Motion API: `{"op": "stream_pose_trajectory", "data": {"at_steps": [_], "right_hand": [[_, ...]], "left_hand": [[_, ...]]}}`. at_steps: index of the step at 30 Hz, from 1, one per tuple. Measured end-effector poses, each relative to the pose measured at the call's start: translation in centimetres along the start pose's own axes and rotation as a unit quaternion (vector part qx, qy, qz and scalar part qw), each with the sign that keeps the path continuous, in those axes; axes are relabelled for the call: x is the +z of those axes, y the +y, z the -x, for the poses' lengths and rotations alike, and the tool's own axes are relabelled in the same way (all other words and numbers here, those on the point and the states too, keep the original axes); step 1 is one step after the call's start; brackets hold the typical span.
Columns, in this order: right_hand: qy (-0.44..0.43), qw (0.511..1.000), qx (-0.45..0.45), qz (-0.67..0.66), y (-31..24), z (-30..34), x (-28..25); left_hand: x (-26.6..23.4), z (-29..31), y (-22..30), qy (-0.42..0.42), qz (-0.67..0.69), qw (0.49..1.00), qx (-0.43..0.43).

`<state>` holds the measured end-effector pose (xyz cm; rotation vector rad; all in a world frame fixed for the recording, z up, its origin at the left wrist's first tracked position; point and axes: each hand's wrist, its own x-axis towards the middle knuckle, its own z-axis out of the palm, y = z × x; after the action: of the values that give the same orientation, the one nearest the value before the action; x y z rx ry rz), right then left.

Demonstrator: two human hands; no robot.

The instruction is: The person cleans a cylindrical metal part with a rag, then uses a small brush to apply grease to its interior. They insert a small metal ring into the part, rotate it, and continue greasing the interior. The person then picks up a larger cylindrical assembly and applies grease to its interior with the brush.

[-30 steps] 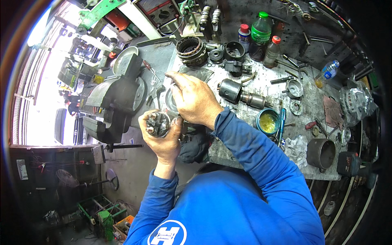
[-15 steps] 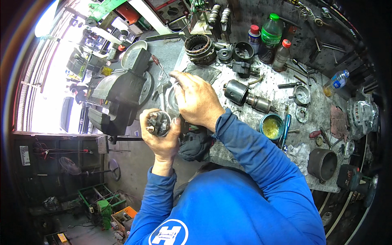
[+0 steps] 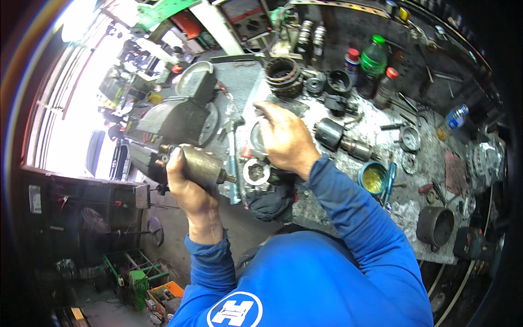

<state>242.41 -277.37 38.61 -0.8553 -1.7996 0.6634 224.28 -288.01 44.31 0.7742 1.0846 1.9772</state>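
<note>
Both hands are in view and stand apart from each other, with a clear gap between them.

The left hand (image 3: pixel 190 182) is closed around a metal cylinder (image 3: pixel 202 167), raised clear of the counter (image 3: pixel 427 168). The thumb lies along the upper side near the terminal end; the other fingers pass underneath and are mostly hidden. The cylinder is tilted, nearly on its side. Its copper-coloured terminals point to the upper left, and a narrow stem projects from the opposite end toward the lower right.

The right hand (image 3: pixel 286 136) is over the counter, back of the hand uppermost, fingers part bent and the index finger extended toward the upper left. It is at the edge of a grey round part (image 3: pixel 256 137), which the fingers partly cover. Whether the hand grips this part or only rests against it cannot be told, as the palm side is hidden.

Between the two hands lies a hammer (image 3: pixel 233 174) with a blue handle, its head toward the far side. A pale metal ring (image 3: pixel 249 177) is just beside the handle, and a dark cloth bundle (image 3: pixel 271 204) is nearer the person. A bench vise (image 3: pixel 169 122) stands beyond the left hand. To the right of the right hand are a black cylindrical housing (image 3: pixel 329 134) and, next to it, an armature (image 3: pixel 357 147).
</note>
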Motion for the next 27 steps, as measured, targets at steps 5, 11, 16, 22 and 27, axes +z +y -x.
{"op": "stream_pose_trajectory", "data": {"at_steps": [5, 11, 16, 22, 27], "right_hand": [[-0.024, 0.999, 0.028, -0.001, -0.7, -0.2, -0.5], [-0.011, 1.0, 0.02, -0.002, -0.7, -0.2, -0.4], [-0.009, 1.0, 0.017, -0.006, -0.6, -0.1, -0.2], [-0.002, 1.0, 0.005, 0.0, -0.7, -0.2, -0.3], [-0.01, 1.0, 0.014, 0.008, -0.8, -0.1, -0.5]], "left_hand": [[-3.0, -2.0, 0.7, 0.073, 0.146, 0.959, -0.231], [-5.0, -1.3, -1.2, 0.17, 0.189, 0.908, -0.332], [-5.1, -1.2, -1.1, 0.155, 0.201, 0.895, -0.367], [-4.7, -1.3, -1.4, 0.158, 0.212, 0.89, -0.372], [-4.4, -1.6, -1.9, 0.164, 0.24, 0.873, -0.392]]}}
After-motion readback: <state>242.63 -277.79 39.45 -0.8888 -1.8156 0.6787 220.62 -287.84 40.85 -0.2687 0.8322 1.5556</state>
